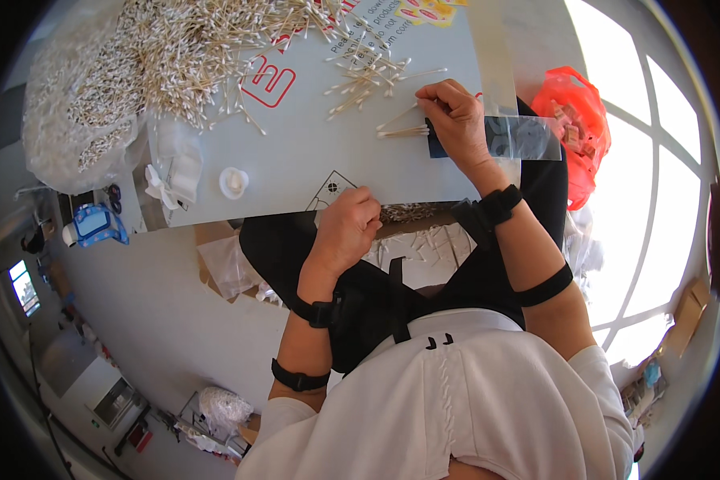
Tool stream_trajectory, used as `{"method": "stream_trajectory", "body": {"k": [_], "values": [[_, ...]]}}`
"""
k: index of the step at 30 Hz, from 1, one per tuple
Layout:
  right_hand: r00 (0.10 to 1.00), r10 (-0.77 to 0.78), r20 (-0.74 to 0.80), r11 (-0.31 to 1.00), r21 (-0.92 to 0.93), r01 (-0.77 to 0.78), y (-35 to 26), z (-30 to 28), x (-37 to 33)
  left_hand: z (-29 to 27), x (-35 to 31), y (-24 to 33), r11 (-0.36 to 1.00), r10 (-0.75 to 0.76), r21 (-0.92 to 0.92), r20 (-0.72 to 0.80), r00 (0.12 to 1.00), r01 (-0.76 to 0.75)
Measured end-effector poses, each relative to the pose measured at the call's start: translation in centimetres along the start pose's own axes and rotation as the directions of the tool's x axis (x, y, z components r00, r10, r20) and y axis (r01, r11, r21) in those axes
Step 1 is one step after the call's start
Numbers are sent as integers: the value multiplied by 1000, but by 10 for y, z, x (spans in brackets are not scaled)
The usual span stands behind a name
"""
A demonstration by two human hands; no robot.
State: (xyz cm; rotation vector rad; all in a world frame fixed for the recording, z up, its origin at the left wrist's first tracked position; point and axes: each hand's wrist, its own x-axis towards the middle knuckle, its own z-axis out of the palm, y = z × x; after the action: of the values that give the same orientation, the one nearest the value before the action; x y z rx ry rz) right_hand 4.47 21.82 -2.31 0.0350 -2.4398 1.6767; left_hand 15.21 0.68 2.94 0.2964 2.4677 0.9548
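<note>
My right hand [460, 124] is over the right part of the table, thumb and fingers pinched at the end of one cotton swab [395, 118]. Just below it lies a small bundle of cotton swabs [404, 132], its tips by a dark blue card [438, 142] partly under my hand. A clear plastic bag [528, 138] stretches right from beneath my wrist. My left hand [346, 228] is closed at the table's near edge; its fingertips are turned away, hiding whatever they may hold. Loose cotton swabs [364, 80] are scattered left of my right hand.
A big heap of cotton swabs [192, 56] covers the table's far left, beside a filled clear bag [80, 120]. A white round piece [233, 183] and a tape roll [178, 160] sit nearer. A red bag [572, 120] hangs at right. Below the edge is a box of swabs [428, 248].
</note>
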Motion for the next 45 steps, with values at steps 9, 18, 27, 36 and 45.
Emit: {"method": "stream_trajectory", "body": {"k": [9,18,27,36,45], "values": [[981,-118,155,977,-157,143,-5,-14,-16,-5,16,-4,978,205,97,-327,923,-183],[924,-300,239,902,-245,356,-2,-9,-28,-25,81,-39,988,-124,-150,-683,720,28],[969,-150,198,987,-29,159,1,-15,-30,-31,72,-33,995,-65,37,-504,861,96],[950,-226,213,968,-56,243,3,-17,-29,-1,-3,-9,998,64,25,-99,993,-61],[939,-265,218,952,-94,291,3,-17,-32,3,92,12,982,187,110,-570,800,-151]]}}
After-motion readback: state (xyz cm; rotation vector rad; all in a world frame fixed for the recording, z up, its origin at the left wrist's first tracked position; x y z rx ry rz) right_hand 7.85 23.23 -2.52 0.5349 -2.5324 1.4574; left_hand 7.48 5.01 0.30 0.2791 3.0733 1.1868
